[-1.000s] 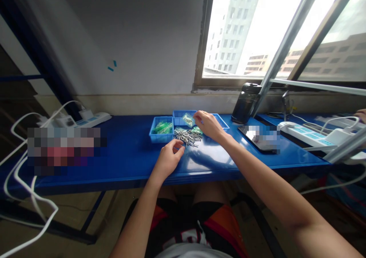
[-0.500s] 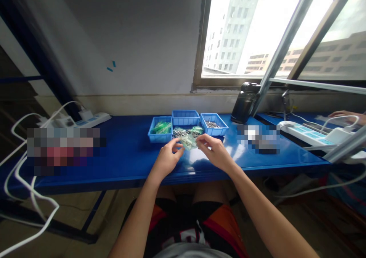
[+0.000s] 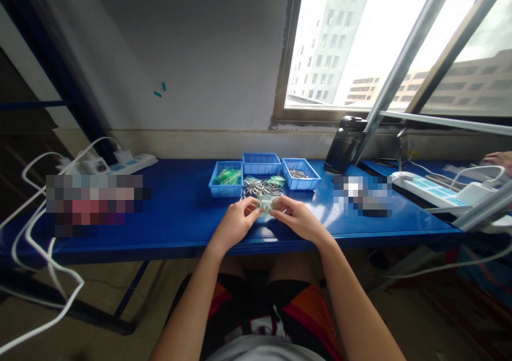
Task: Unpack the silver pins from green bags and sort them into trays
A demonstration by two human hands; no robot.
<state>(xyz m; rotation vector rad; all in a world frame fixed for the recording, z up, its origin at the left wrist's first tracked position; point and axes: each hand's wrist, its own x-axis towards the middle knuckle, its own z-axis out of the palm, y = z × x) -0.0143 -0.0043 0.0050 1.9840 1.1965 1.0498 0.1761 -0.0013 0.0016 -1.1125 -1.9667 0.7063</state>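
Observation:
My left hand [image 3: 236,223] and my right hand [image 3: 298,218] meet over the blue table [image 3: 180,217], both pinching a small clear plastic bag [image 3: 266,203] with a green strip between their fingertips. Just behind the bag lies a pile of small metal pins [image 3: 262,187] with more little bags beside it. Behind that stand three blue trays: the left tray [image 3: 226,179] holds green-topped bags, the middle tray [image 3: 261,164] looks bare, the right tray [image 3: 301,174] holds metal parts.
A black device [image 3: 344,144] stands at the window ledge. White power strips lie at the far left [image 3: 128,163] and at the right [image 3: 428,186], with white cables hanging off the left end. Another person's hand [image 3: 500,159] shows at the right edge.
My right hand took a small bag from the middle tray and brought it toward me; the left hand came up to meet it, and both now pinch the bag.

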